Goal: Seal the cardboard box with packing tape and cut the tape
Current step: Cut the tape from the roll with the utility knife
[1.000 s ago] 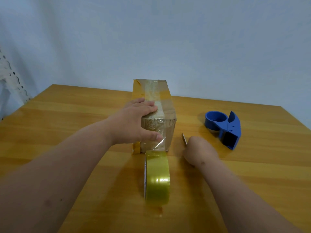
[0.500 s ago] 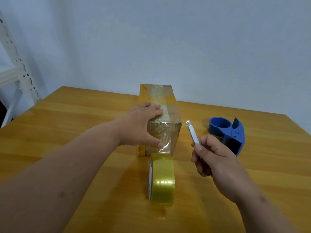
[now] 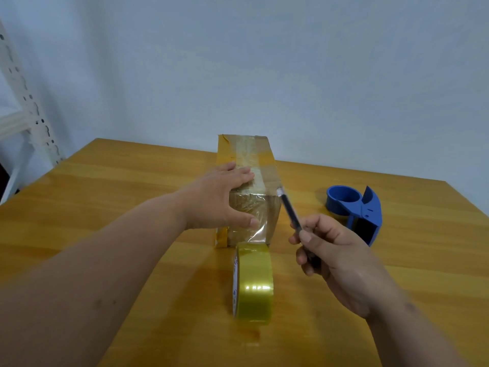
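Pale wall is backing a wooden table (image 3: 105, 197) where the cardboard box (image 3: 267, 165) is sitting near the far edge. Left hand (image 3: 222, 200) is pressing flat, fingers spread, on its near end. Tape roll (image 3: 254, 282) is standing on edge just before the box, its strip running up the near face. Right hand (image 3: 341, 258) is gripping a slim cutter (image 3: 289, 210) beside the box. Blue dispenser (image 3: 354, 210) is resting to the right.

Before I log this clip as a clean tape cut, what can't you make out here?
All in the head view:
- Tool in the right hand: motion blur smears the slim cutter; no blade discernible.
- Cardboard box: the left hand covers its near left corner.
- Tape strip from box to tape roll: clear film; whether uncut is unclear.
- Blue dispenser: cutting teeth too small.
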{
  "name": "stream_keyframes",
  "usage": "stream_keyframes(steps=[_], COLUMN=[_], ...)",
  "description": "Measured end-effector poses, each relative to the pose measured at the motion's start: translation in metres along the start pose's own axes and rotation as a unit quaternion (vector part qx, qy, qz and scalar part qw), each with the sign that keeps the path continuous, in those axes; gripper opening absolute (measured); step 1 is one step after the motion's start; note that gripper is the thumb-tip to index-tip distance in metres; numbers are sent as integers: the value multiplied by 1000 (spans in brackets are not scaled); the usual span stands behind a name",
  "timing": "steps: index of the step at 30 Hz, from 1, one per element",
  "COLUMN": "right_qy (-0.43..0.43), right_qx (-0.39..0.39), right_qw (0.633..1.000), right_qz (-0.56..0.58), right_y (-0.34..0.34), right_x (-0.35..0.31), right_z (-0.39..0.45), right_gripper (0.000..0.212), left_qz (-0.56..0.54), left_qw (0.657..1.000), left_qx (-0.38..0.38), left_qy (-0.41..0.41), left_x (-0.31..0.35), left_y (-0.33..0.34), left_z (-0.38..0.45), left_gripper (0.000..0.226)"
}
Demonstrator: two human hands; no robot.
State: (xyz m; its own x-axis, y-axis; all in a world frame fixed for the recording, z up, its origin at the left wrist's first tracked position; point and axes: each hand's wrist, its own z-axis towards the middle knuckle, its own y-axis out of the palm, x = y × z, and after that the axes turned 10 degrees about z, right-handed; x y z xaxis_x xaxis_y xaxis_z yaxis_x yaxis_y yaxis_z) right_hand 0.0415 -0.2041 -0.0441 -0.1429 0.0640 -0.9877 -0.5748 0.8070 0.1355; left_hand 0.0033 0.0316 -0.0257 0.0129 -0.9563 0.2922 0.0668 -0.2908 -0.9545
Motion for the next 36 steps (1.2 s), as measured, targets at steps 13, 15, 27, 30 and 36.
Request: stream_keyframes(steps=[13,15,27,30,36], right_qy=[3,6,8,0,15], right_qx=[29,20,13,6,-14], right_qw=[1000,1000,1000,1000,996], right_qz=[12,3,20,21,88], right_y=[2,5,5,6,4], right_x=[1,-1,2,3,3], right_z=[3,1,-2,-3,-2], right_gripper=[6,5,17,17,29], left_qz=[-12,-11,-20,-21,-23], left_qw=[1000,1000,1000,1000,1000], left_qx=[5,5,1,0,2], left_qy=[-5,-7,-15,-15,-15], left_x=[3,4,5,5,3], left_y=[1,1,0,0,2], left_z=[0,0,-1,-1,0], left_gripper=[99,98,95,95,95])
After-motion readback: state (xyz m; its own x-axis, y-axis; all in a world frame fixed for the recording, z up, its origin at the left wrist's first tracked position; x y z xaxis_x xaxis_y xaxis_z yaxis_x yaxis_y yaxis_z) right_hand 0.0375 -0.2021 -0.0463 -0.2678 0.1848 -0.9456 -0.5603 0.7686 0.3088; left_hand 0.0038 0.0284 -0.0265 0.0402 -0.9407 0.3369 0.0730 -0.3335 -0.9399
